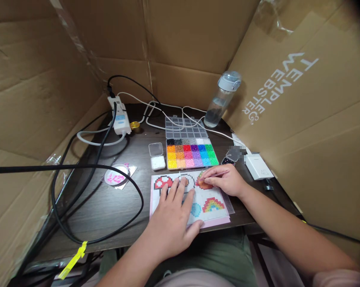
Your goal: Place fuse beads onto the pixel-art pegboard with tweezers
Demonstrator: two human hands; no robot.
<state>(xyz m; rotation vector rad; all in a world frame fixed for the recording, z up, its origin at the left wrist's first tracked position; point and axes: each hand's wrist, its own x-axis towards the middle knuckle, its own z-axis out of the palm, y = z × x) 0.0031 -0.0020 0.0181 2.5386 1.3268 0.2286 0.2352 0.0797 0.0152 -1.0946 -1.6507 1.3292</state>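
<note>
Across the top and both sides of the frame, cardboard walls [186, 32] surround a dark tabletop [87, 207]. Near the centre lies the task's main thing, a pattern sheet [210, 218] with a mushroom, a rainbow and other pixel designs. Just above it stands an open compartment box [194, 133] filled with small beads sorted by colour. At lower centre the left hand [172, 217] lies over the sheet, its grip apart, fingers a little spread. Right of centre, the right hand [227, 181] has its grip together, clamped on a slim tool, over the sheet's upper right design. A water bottle [218, 105] leans in the view at upper right of centre, and a power strip [120, 117] sits upper left. At right rests a white adapter [259, 166]; left of centre, a round disc [116, 175] with pink marks. Smaller are a clear case [158, 162] left of the box, a gold tin [135, 126] beside the strip, and finally the slim pinkish tool [217, 174], whose tip's contact cannot be told.
</note>
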